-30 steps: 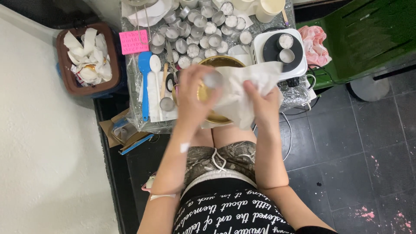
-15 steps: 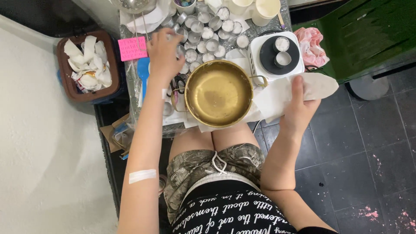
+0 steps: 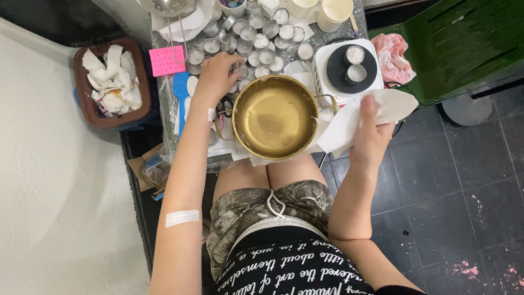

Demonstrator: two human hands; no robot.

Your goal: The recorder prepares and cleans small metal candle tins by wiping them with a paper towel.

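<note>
L hand [image 3: 218, 76] reaches fwd over the table, arm straight, white plaster strip [image 3: 183, 218] across the forearm. Fingers curled down among the small metal tealight cups [image 3: 261, 56], at a cup just past the pan rim; whether they actually pinch one, can't tell, fingertips hidden.

R hand [image 3: 371, 136] sits to the right of the pan, elbow bent, wrist up. Fingers and thumb closed on a white paper towel [image 3: 349, 117]; thumb lies on top, pointing away from the body. Towel is a flat sheet, long axis running from the pan's right edge up-right toward the hot plate, far end fanned out wide.

Brass pan [image 3: 274, 116] rests at the table's near edge just above the knees, btwn both hands, open side up, two small loop handles left and right, so its handle axis runs side to side. Inside looks bare w/ a dull smear.

Pkgs etc: pink rectangular sticky note [image 3: 167, 60] at table left, lettering on it; blue spoon-shaped scoop [image 3: 180, 93] just below it, pointing toward the body. Brown bin [image 3: 112, 79] w/ crumpled white papers left of the table. White hot plate [image 3: 349, 68], black round top, holds two tealight cups. Pink cloth [image 3: 394, 57] beside it, right.
</note>
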